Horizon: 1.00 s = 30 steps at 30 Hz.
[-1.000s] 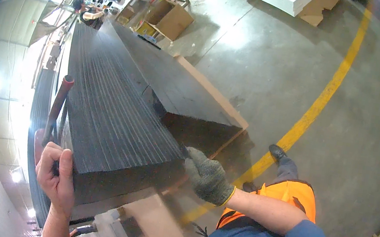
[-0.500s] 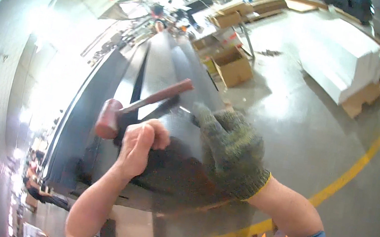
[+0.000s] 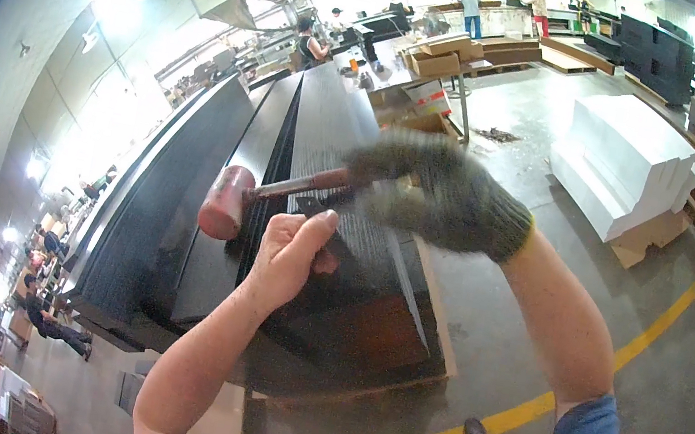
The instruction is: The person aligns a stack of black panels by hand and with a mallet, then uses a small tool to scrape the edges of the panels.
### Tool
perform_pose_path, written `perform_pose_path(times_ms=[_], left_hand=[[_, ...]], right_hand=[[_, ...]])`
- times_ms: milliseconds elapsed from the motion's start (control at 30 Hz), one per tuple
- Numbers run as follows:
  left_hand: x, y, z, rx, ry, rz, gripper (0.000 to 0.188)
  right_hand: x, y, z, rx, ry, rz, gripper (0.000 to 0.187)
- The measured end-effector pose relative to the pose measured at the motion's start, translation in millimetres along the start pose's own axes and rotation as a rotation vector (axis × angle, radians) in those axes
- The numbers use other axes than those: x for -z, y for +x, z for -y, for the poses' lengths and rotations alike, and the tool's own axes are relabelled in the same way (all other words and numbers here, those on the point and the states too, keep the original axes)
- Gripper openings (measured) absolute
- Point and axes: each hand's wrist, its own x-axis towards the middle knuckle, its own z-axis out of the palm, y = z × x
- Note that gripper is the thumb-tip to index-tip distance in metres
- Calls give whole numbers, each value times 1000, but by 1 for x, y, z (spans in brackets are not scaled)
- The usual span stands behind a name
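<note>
A mallet [image 3: 226, 203] with a reddish cylindrical head lies slanted over the black panels [image 3: 318, 116], its handle pointing right. Around the handle's far end is my right hand [image 3: 434, 193] in a dark green knit glove, blurred by motion, with the handle between thumb and fingers. My left hand [image 3: 291, 254] is bare and closed, just below the handle over the panels, thumb on top. Whatever it may pinch is hidden; a small dark shape shows above the thumb.
Long black panels lie stacked with gaps between the rows. A white stepped block [image 3: 623, 162] stands on the floor at right, past a yellow floor line [image 3: 649, 337]. Cardboard boxes [image 3: 438, 58] lie beyond the stack. Several people work farther off.
My right hand has moved up to the mallet's handle end and closed around it. My left hand has shifted slightly right and its thumb now points up. The view has tilted toward the far hall.
</note>
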Motion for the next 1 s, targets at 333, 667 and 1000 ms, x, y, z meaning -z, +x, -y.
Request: perform_pose_path(times_ms=[333, 667, 1000], left_hand=[[-21, -11, -25, -120, 365, -190, 32], [-31, -6, -18, -163, 666, -197, 52], [-8, -3, -2, -91, 755, -75, 47]], right_hand=[[-50, 85, -42, -308, -638, 457, 23], [44, -18, -50, -446, -855, -214, 24], [-38, -229, -31, -615, -240, -728, 22]])
